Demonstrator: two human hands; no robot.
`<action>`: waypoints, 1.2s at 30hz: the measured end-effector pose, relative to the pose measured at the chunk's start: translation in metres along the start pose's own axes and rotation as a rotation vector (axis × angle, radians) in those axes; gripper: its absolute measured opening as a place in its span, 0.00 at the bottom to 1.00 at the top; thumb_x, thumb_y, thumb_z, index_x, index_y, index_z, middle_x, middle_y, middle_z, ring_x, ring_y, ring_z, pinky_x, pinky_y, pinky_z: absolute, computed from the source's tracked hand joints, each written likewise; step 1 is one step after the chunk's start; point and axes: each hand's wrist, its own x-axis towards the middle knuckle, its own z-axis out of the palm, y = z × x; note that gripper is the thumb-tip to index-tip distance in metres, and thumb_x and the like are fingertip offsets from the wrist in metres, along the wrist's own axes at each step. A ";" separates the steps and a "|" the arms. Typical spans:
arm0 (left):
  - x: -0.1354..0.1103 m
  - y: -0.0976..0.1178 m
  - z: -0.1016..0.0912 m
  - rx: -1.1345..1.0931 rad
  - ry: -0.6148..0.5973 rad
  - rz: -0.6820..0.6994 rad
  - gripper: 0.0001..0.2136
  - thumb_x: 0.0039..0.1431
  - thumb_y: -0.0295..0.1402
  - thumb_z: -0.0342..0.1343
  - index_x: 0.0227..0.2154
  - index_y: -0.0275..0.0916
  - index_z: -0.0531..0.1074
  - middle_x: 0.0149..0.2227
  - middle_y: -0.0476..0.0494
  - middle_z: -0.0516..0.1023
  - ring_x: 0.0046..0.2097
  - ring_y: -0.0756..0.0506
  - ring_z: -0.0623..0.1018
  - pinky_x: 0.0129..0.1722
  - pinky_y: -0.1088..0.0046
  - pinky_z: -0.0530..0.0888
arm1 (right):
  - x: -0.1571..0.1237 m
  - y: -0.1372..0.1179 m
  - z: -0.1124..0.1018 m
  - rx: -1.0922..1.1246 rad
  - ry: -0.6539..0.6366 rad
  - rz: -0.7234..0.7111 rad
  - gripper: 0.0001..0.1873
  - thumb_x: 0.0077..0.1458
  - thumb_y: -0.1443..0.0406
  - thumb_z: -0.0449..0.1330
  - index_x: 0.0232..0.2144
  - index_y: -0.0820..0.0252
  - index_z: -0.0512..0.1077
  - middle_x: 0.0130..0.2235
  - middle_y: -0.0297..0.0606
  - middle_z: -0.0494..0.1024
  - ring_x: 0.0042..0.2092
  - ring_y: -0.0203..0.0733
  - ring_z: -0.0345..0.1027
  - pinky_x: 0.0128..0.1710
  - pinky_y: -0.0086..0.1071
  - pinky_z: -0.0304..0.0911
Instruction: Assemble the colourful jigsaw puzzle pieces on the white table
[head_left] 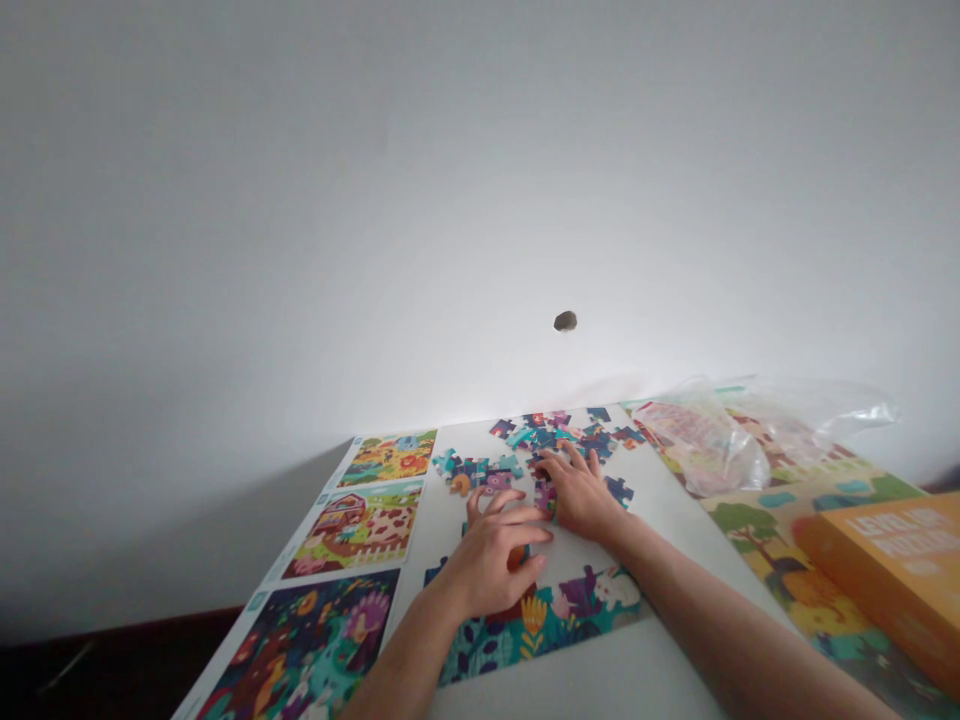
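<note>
My left hand (495, 552) hovers over or rests on a partly joined jigsaw puzzle (487, 648) with teal, purple and yellow plants and a white rabbit. Its fingers are curved and apart, and nothing shows between them. Farther forward, my right hand (583, 495) reaches to the near edge of a heap of loose puzzle pieces (536, 437). The fingers there are spread over the pieces; whether the fingertips press on one is hard to see. Ahead of my left hand lies a second group of pieces (480, 472), and part of the puzzle is hidden under that hand.
Three picture sheets line the table's left side: jungle animals (390, 458), a farm (356, 530) and a dark forest (307, 650). On the right are clear plastic bags (720, 450), a finished-looking animal picture (757, 535) and an orange puzzle box (892, 570). A white wall (480, 220) stands behind.
</note>
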 end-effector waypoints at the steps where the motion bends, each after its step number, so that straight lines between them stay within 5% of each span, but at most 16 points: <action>1: 0.000 -0.001 0.000 0.001 0.000 0.002 0.11 0.57 0.34 0.55 0.42 0.49 0.78 0.50 0.49 0.78 0.58 0.37 0.67 0.64 0.48 0.52 | 0.000 0.000 0.000 -0.004 0.017 0.001 0.29 0.52 0.71 0.50 0.57 0.52 0.63 0.63 0.37 0.61 0.65 0.59 0.40 0.59 0.65 0.32; 7: 0.001 0.001 -0.003 0.000 -0.010 0.023 0.15 0.55 0.34 0.56 0.46 0.50 0.76 0.49 0.47 0.78 0.60 0.36 0.65 0.63 0.48 0.52 | 0.004 -0.001 0.003 -0.071 0.112 0.052 0.20 0.62 0.63 0.49 0.56 0.52 0.65 0.58 0.44 0.66 0.59 0.56 0.51 0.60 0.60 0.37; 12: 0.002 0.009 -0.010 0.009 -0.048 0.043 0.16 0.52 0.33 0.59 0.46 0.52 0.76 0.51 0.48 0.74 0.57 0.38 0.65 0.62 0.52 0.55 | 0.009 0.001 0.006 -0.079 0.174 0.177 0.25 0.57 0.63 0.58 0.57 0.55 0.65 0.52 0.49 0.68 0.54 0.56 0.57 0.58 0.53 0.45; 19: 0.002 0.003 -0.001 0.070 -0.019 0.020 0.19 0.53 0.38 0.61 0.49 0.51 0.74 0.53 0.45 0.72 0.58 0.36 0.64 0.61 0.50 0.55 | 0.012 0.014 0.003 0.300 0.419 0.211 0.10 0.57 0.67 0.56 0.42 0.58 0.72 0.41 0.41 0.73 0.44 0.45 0.66 0.49 0.39 0.59; 23: 0.004 -0.013 0.008 0.019 0.257 -0.130 0.16 0.59 0.39 0.55 0.50 0.47 0.72 0.51 0.43 0.75 0.56 0.38 0.68 0.59 0.53 0.61 | 0.004 0.003 -0.005 0.466 0.522 -0.011 0.07 0.59 0.65 0.55 0.39 0.58 0.71 0.38 0.40 0.73 0.40 0.42 0.67 0.43 0.34 0.63; 25: 0.006 -0.019 0.010 -0.039 0.414 -0.202 0.19 0.60 0.38 0.55 0.54 0.44 0.69 0.50 0.41 0.76 0.53 0.40 0.71 0.55 0.57 0.66 | -0.002 -0.007 -0.007 0.522 0.425 -0.153 0.08 0.60 0.63 0.55 0.41 0.57 0.71 0.38 0.39 0.73 0.40 0.41 0.68 0.43 0.32 0.64; 28: 0.008 -0.027 0.009 -0.122 0.468 -0.220 0.12 0.60 0.36 0.55 0.45 0.43 0.74 0.42 0.43 0.80 0.45 0.42 0.77 0.48 0.63 0.71 | -0.009 -0.018 -0.007 0.567 0.242 -0.270 0.14 0.61 0.63 0.55 0.49 0.56 0.68 0.39 0.37 0.74 0.38 0.38 0.69 0.41 0.30 0.64; 31: 0.007 -0.033 0.006 -0.180 0.573 -0.309 0.09 0.60 0.38 0.54 0.35 0.41 0.76 0.36 0.45 0.81 0.39 0.44 0.79 0.42 0.67 0.74 | -0.010 -0.019 -0.006 0.528 0.146 -0.277 0.22 0.62 0.64 0.52 0.57 0.57 0.60 0.42 0.39 0.75 0.39 0.38 0.70 0.41 0.31 0.65; 36: 0.004 -0.049 0.006 -0.427 0.881 -0.570 0.14 0.56 0.40 0.56 0.42 0.38 0.71 0.35 0.43 0.80 0.36 0.45 0.80 0.40 0.69 0.76 | -0.008 -0.013 -0.008 0.234 0.179 -0.148 0.20 0.60 0.67 0.51 0.55 0.60 0.64 0.43 0.42 0.77 0.47 0.43 0.70 0.59 0.43 0.52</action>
